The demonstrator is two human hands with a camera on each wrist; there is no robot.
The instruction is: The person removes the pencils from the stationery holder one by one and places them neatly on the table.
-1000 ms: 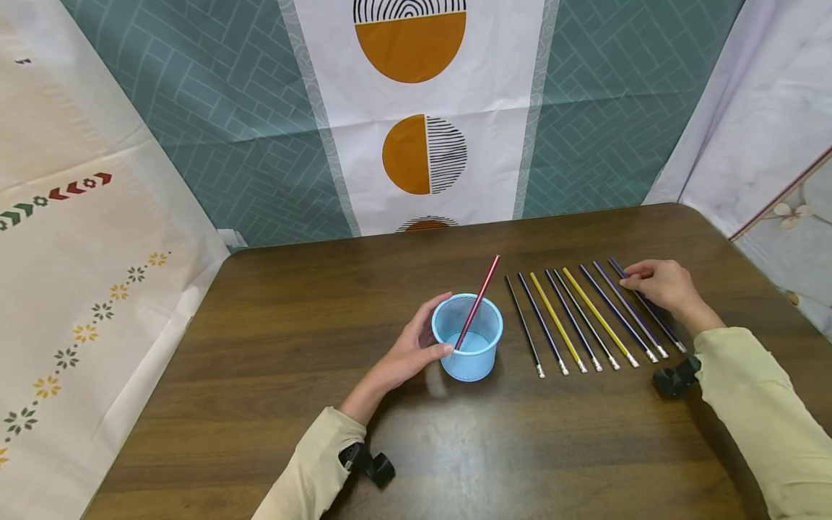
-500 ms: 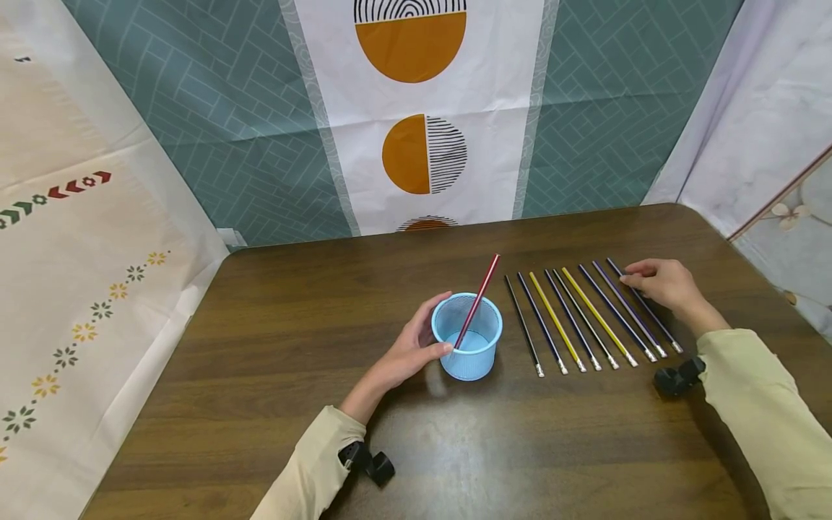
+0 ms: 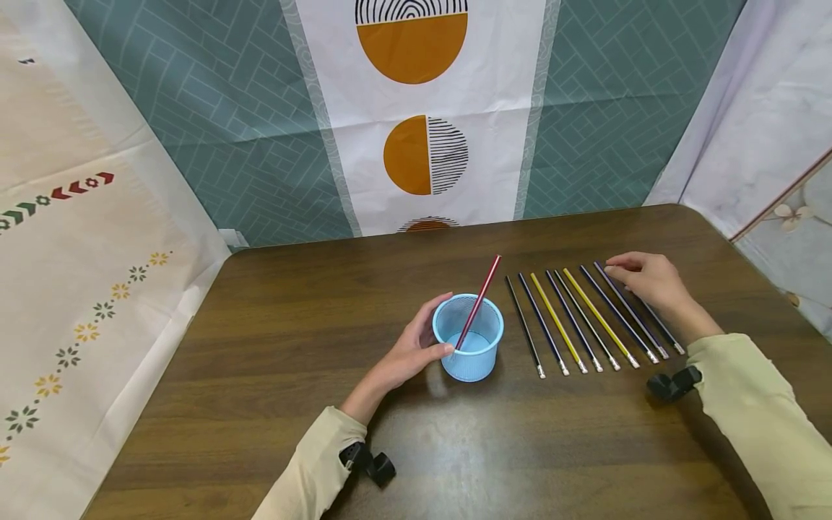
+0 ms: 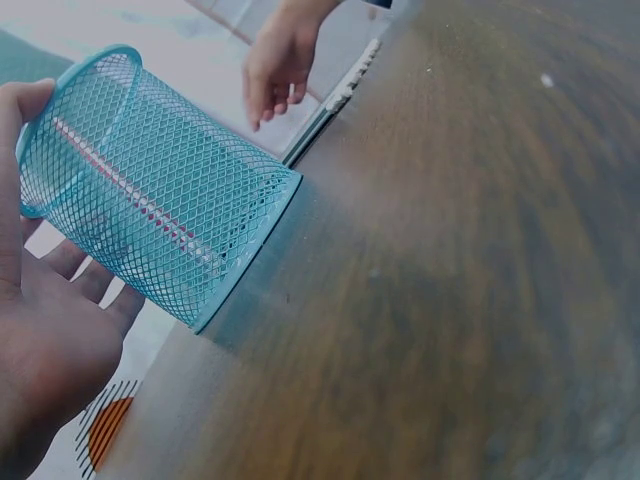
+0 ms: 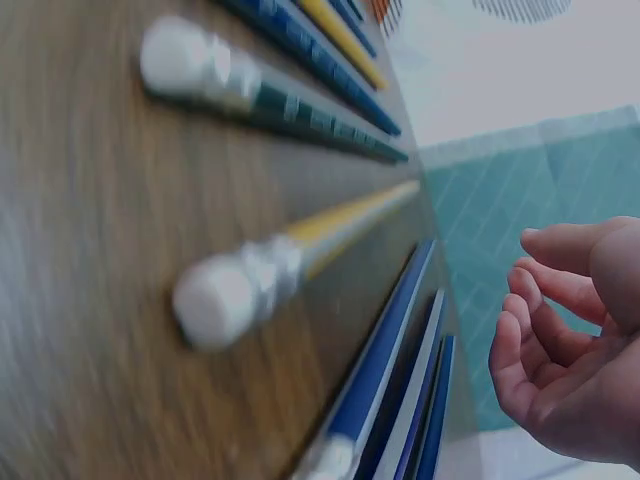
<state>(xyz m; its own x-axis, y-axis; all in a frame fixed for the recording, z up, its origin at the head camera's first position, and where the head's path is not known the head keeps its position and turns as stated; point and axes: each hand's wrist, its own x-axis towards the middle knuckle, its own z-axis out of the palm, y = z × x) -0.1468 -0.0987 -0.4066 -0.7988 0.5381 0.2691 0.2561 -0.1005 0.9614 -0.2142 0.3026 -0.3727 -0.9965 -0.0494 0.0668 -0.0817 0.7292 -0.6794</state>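
Note:
My left hand [image 3: 416, 339] holds a light blue mesh pencil cup [image 3: 471, 367] by its side, thumb at the rim. The cup stands upright on the table. A red pencil [image 3: 483, 291] leans inside it, its upper end above the rim. Right of the cup lies a row of pencils with white erasers toward me, among them a yellow pencil [image 3: 557, 321] and a purple pencil [image 3: 636, 318]. My right hand [image 3: 655, 283] is over the far ends of the purple pencil and the rightmost dark pencil [image 3: 663, 328]. In the right wrist view its fingers [image 5: 545, 300] curve loosely with nothing between them.
The brown wooden table [image 3: 292, 325] extends to both sides. A patterned cloth [image 3: 260, 108] hangs behind its far edge, with pale cloths at left and right. Black wrist cameras are strapped to both sleeves.
My right hand has moved a little left, from the rightmost dark pencil to over the purple pencil's far end. The rightmost pencil shifted slightly left earlier. My left hand and the cup stay put.

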